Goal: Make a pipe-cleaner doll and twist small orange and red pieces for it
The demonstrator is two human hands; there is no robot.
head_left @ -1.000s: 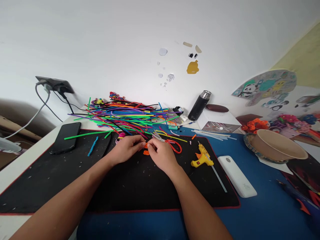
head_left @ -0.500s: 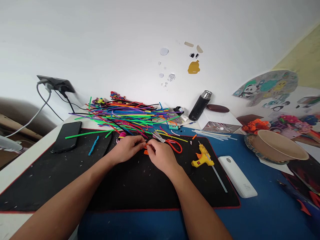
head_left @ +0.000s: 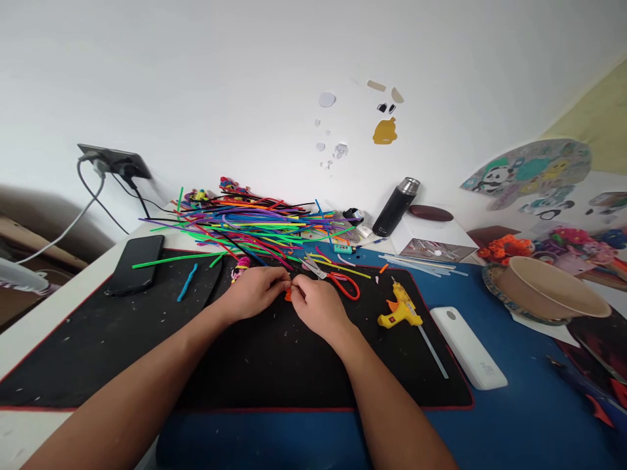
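Observation:
My left hand (head_left: 257,291) and my right hand (head_left: 317,301) meet fingertip to fingertip over the black mat (head_left: 274,365). Both are closed in a pinch on a small orange pipe cleaner piece (head_left: 289,296), mostly covered by the fingers. Just right of my right hand lie scissors with red handles (head_left: 347,285), blades pointing up and left. Behind my left hand is a small pink and yellow striped figure (head_left: 241,266), partly hidden. Further left on the mat rests a twisted blue pipe cleaner piece (head_left: 187,282).
A pile of coloured pipe cleaners (head_left: 245,225) spreads along the wall. To the right lie a yellow glue gun (head_left: 402,308) and a white power bank (head_left: 469,348). A black phone (head_left: 136,264) is at left, a black thermos (head_left: 396,207) at the back, a beige bowl (head_left: 553,287) far right.
The view has shifted slightly, so everything sits a little further right. My hands stay together, and the orange piece between the fingers has turned a little.

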